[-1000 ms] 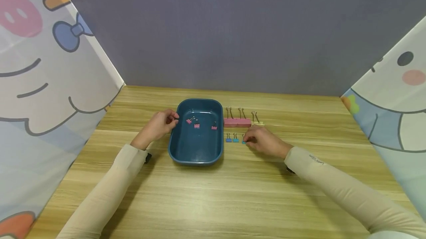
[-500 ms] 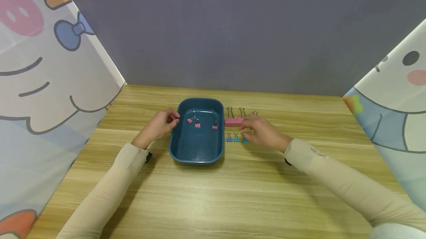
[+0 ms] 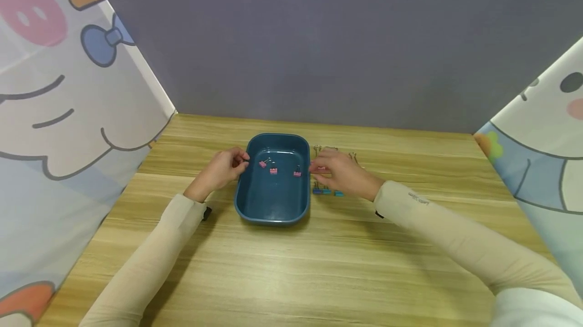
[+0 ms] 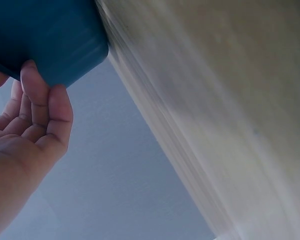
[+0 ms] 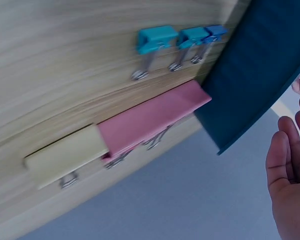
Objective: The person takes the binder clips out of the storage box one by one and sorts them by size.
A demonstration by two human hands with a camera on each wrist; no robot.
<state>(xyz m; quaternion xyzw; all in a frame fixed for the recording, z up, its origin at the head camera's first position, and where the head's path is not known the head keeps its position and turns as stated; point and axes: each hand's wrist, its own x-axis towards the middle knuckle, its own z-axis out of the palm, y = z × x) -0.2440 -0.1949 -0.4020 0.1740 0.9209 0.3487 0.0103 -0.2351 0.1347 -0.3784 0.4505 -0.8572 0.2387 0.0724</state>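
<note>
Teal tray (image 3: 273,210) sits mid-table (image 3: 291,266), its long axis running away from the person, and everything else is placed from it. Inside, toward its far end, lie three small pink clips (image 3: 274,169). The left hand (image 3: 221,169) holds the tray's left rim near the far corner, fingers curled against the outer wall; the left wrist view shows the fingertips (image 4: 36,87) pressed to the tray's underside edge. Just right of the tray, the right hand (image 3: 339,172) hovers over a row of large clips, and the right wrist view shows its fingers (image 5: 287,170) straight and relaxed, holding nothing. Under that hand lies a long pink clip (image 5: 152,117), its long axis crosswise to the tray's and its near end almost touching the tray's right wall, with a cream clip (image 5: 65,156) butted against its far end, further right. Nearer the person than these, three small blue clips (image 5: 180,37) stand in a line, also just right of the tray. The right hand is far the nearer to the pink clip; the left is across the tray from it. From the head view the hand hides most of the big clips, only wire handles and a pink sliver showing. Both wrist views are blurred.
</note>
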